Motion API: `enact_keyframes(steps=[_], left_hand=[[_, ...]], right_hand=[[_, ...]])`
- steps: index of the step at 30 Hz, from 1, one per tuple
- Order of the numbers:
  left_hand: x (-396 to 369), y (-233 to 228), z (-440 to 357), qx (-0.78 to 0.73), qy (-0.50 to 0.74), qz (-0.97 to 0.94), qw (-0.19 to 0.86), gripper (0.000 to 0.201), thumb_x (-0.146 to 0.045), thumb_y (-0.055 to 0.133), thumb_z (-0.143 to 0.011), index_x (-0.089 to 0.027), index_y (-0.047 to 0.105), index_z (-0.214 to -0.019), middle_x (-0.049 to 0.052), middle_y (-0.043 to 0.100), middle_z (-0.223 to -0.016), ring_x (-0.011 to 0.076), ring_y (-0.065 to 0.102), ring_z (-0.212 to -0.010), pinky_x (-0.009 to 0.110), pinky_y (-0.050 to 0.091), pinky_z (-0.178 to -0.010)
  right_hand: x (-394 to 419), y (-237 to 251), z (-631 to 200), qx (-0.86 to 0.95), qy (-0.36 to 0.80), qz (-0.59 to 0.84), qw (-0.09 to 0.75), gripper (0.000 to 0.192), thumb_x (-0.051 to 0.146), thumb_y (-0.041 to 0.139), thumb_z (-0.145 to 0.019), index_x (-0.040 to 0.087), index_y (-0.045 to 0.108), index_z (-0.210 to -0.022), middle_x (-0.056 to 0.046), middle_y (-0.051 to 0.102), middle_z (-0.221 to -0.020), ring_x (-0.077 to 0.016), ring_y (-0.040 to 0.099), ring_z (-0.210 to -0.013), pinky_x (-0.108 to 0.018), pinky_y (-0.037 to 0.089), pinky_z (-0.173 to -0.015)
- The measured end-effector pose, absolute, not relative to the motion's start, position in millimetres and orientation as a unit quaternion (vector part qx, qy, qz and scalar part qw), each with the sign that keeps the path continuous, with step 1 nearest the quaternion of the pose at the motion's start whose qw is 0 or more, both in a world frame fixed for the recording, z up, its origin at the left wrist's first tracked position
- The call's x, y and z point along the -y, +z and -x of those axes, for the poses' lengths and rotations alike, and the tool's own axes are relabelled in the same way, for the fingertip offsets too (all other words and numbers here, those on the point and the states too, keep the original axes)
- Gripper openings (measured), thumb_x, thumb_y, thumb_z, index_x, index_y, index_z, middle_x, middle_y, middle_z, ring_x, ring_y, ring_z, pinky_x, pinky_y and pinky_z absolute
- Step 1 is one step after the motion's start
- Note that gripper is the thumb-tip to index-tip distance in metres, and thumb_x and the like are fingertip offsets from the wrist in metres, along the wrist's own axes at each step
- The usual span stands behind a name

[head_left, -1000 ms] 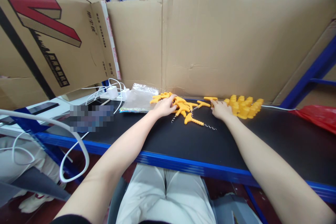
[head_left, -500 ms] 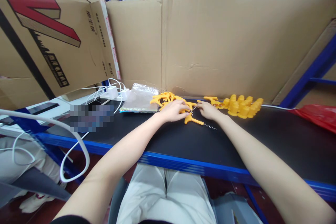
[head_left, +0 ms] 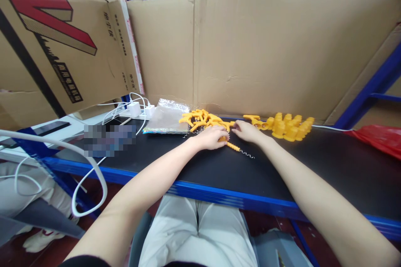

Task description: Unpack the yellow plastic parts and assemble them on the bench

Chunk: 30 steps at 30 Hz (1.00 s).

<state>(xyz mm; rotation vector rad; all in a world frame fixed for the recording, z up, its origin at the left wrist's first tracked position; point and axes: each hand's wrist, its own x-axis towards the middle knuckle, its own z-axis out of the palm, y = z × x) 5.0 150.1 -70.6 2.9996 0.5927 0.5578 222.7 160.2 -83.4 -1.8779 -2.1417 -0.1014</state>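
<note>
My left hand lies on the black tabletop, its fingers curled over the head of an orange T-shaped piece. That piece's ribbed stem and a thin metal spring stick out to the right. My right hand is just right of it, fingertips drawn together close to my left hand; whether they hold anything is hidden. A heap of orange T-shaped pieces lies behind my left hand. A cluster of yellow caps stands behind my right wrist.
A cardboard wall closes off the back and a printed carton the left. A clear plastic bag, a white charger with cables and a phone lie at left. A red bag is at right.
My right hand left the yellow caps and came left toward the centre. My left hand slid from the orange heap toward me onto the single T-shaped piece, which shifted slightly with its spring.
</note>
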Motion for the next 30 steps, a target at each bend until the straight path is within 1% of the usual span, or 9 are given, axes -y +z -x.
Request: enact_keyframes(steps=[3, 5, 9, 12, 15, 18, 21, 25, 30], left_hand=[[-150.8, -71.3, -5.0, -0.186, 0.181, -0.966, 0.016, 0.015, -0.025, 0.055, -0.085, -0.019, 0.065, -0.094, 0.007, 0.061, -0.105, 0.0198, 0.057, -0.102, 0.033, 0.044, -0.092], [-151.3, -71.5, -4.8, -0.184, 0.179, -0.966, 0.018, 0.015, -0.024, 0.054, -0.086, -0.019, 0.065, -0.094, 0.006, 0.061, -0.106, 0.0199, 0.057, -0.103, 0.033, 0.044, -0.092], [-151.8, -71.3, -4.2, -0.184, 0.177, -0.967, 0.022, 0.016, -0.023, 0.054, -0.086, -0.02, 0.065, -0.098, 0.007, 0.061, -0.109, 0.0207, 0.057, -0.105, 0.034, 0.044, -0.092], [-150.0, -71.3, -4.5, -0.188, 0.174, -0.967, 0.014, 0.018, -0.023, 0.053, -0.086, -0.019, 0.064, -0.1, 0.007, 0.062, -0.108, 0.0206, 0.057, -0.105, 0.033, 0.043, -0.092], [-145.5, -72.4, -7.1, -0.211, 0.174, -0.962, -0.004, 0.018, -0.027, 0.052, -0.086, -0.019, 0.063, -0.098, 0.007, 0.062, -0.106, 0.0213, 0.056, -0.104, 0.034, 0.042, -0.09], [-139.7, -75.3, -12.8, -0.255, 0.184, -0.949, -0.026, 0.019, -0.031, 0.051, -0.086, -0.019, 0.062, -0.095, 0.006, 0.061, -0.105, 0.0237, 0.054, -0.105, 0.037, 0.042, -0.088], [-134.5, -79.2, -19.5, -0.295, 0.196, -0.934, -0.044, 0.021, -0.033, 0.05, -0.085, -0.018, 0.061, -0.093, 0.007, 0.06, -0.104, 0.0248, 0.054, -0.102, 0.039, 0.04, -0.088], [-130.3, -83.5, -25.4, -0.338, 0.211, -0.914, -0.073, 0.021, -0.032, 0.046, -0.085, -0.017, 0.06, -0.092, 0.009, 0.058, -0.104, 0.0259, 0.054, -0.1, 0.042, 0.039, -0.088], [-131.3, -85.1, -25.5, -0.352, 0.212, -0.909, -0.069, 0.025, -0.036, 0.044, -0.088, -0.016, 0.058, -0.092, 0.011, 0.058, -0.105, 0.0271, 0.053, -0.101, 0.043, 0.039, -0.088]], right_hand=[[-162.0, -85.4, -225.9, 0.749, -0.039, 0.647, 0.138, 0.021, 0.011, 0.053, -0.076, 0.017, 0.056, -0.096, -0.008, 0.063, -0.096, -0.0173, 0.059, -0.085, -0.025, 0.044, -0.072], [-162.1, -84.7, -227.7, 0.747, -0.046, 0.649, 0.134, 0.026, 0.008, 0.053, -0.073, 0.016, 0.056, -0.098, -0.009, 0.062, -0.1, -0.0173, 0.059, -0.086, -0.025, 0.044, -0.074], [-161.6, -81.7, -231.6, 0.7, -0.054, 0.7, 0.129, 0.025, 0.018, 0.057, -0.076, 0.015, 0.056, -0.101, -0.013, 0.061, -0.107, -0.0204, 0.06, -0.09, -0.028, 0.046, -0.075], [-162.8, -81.6, -236.2, 0.662, -0.026, 0.741, 0.109, 0.026, 0.03, 0.059, -0.08, 0.015, 0.056, -0.1, -0.013, 0.064, -0.098, -0.0236, 0.062, -0.087, -0.031, 0.047, -0.072], [-164.5, -83.2, -239.4, 0.657, -0.016, 0.747, 0.099, 0.023, 0.025, 0.057, -0.08, 0.015, 0.057, -0.1, -0.014, 0.067, -0.091, -0.0246, 0.064, -0.082, -0.033, 0.047, -0.069], [-163.6, -82.0, -238.4, 0.654, -0.02, 0.749, 0.103, 0.026, 0.02, 0.057, -0.077, 0.016, 0.057, -0.103, -0.014, 0.067, -0.097, -0.025, 0.064, -0.087, -0.032, 0.047, -0.072], [-158.6, -75.5, -234.4, 0.644, -0.033, 0.755, 0.116, 0.029, 0.024, 0.056, -0.079, 0.018, 0.056, -0.107, -0.013, 0.066, -0.104, -0.0249, 0.063, -0.093, -0.032, 0.046, -0.075], [-148.9, -63.1, -227.6, 0.636, -0.068, 0.752, 0.158, 0.028, 0.024, 0.049, -0.082, 0.02, 0.058, -0.108, -0.011, 0.067, -0.103, -0.0253, 0.062, -0.093, -0.033, 0.045, -0.074], [-140.9, -54.3, -218.8, 0.622, -0.105, 0.747, 0.212, 0.024, 0.024, 0.046, -0.083, 0.022, 0.064, -0.098, -0.01, 0.068, -0.096, -0.0253, 0.063, -0.087, -0.033, 0.044, -0.071]])
